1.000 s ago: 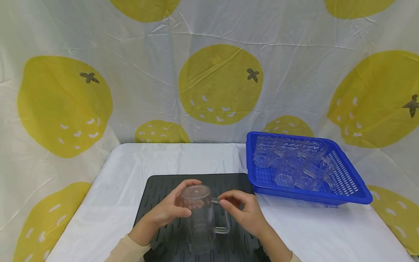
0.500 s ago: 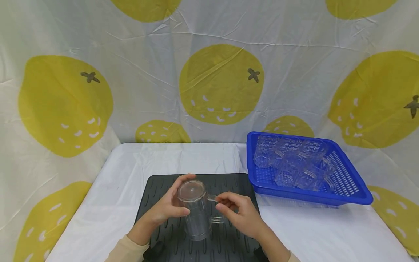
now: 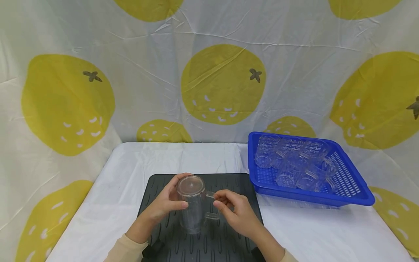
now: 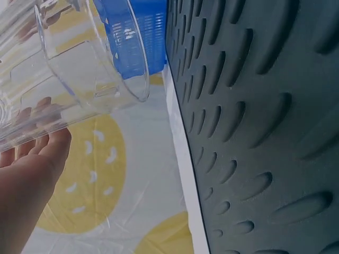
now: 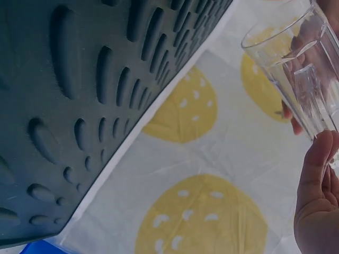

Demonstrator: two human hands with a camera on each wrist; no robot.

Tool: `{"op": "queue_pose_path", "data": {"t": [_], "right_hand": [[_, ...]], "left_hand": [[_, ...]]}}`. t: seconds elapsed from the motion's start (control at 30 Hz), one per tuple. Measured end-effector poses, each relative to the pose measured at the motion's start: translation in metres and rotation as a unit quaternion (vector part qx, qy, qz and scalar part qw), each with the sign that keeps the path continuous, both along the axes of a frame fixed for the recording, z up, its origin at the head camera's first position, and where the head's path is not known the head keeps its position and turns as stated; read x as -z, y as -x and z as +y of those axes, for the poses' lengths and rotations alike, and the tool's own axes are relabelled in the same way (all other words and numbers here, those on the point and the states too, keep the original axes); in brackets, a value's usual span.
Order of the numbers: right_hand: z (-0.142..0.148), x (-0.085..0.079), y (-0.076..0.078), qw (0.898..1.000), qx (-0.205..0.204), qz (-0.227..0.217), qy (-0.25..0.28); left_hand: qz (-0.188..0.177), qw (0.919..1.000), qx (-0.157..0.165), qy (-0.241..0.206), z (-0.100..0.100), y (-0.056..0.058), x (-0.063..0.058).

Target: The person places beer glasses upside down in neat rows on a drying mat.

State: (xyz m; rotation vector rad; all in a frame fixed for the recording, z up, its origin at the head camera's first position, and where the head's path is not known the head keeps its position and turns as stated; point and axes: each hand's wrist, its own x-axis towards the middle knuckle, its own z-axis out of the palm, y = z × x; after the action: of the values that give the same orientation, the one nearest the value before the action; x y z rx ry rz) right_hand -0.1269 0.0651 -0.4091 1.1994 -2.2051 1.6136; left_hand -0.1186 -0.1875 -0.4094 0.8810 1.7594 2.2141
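A clear glass mug [image 3: 193,214] is upside down over the dark ribbed mat [image 3: 226,245], base up and handle to the right. My left hand [image 3: 163,202] grips its body from the left near the base, thumb in front and fingers behind. With thumb and fingertips, my right hand [image 3: 238,213] pinches the upper part of the handle. The left wrist view has the mug's rim [image 4: 139,58] facing the mat with a gap between them. Seen from the right wrist, the mug [image 5: 280,50] also hangs apart from the mat, right fingertips [image 5: 322,145] at its handle.
A blue perforated basket [image 3: 314,198] stands at the right, just beyond the mat's far right corner. Several clear mugs [image 3: 294,160] lie inside it. White cloth [image 3: 183,156] covers the table, and a lemon-print curtain [image 3: 147,80] hangs behind.
Both hands have brought the mug slightly left and away from the body over the mat, its rim end moving farther from the near edge. The basket and its mugs stay put.
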Motion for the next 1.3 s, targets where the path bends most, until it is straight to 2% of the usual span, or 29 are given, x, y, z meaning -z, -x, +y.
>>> {"op": "queue_pose_path", "data": {"t": [0.27, 0.53, 0.8, 1.07, 1.3], "right_hand": [[-0.014, -0.006, 0.009, 1.0, 0.011, -0.002, -0.026], [-0.035, 0.0, 0.025, 0.999, 0.01, 0.006, -0.041], [-0.057, 0.006, 0.043, 0.998, 0.018, 0.016, -0.051], [-0.08, 0.012, 0.054, 0.996, 0.031, -0.004, -0.078], [-0.103, 0.018, 0.06, 0.995, 0.044, -0.021, -0.09]], "left_hand": [[-0.002, 0.9995, -0.025, 0.02, -0.015, 0.005, -0.002], [0.002, 0.9963, -0.078, 0.036, -0.023, 0.009, -0.004], [-0.016, 0.9908, -0.124, 0.052, -0.047, 0.023, 0.002], [-0.028, 0.9895, -0.122, 0.072, -0.073, 0.04, 0.007], [-0.034, 0.9922, -0.104, 0.061, -0.093, 0.048, 0.009]]}}
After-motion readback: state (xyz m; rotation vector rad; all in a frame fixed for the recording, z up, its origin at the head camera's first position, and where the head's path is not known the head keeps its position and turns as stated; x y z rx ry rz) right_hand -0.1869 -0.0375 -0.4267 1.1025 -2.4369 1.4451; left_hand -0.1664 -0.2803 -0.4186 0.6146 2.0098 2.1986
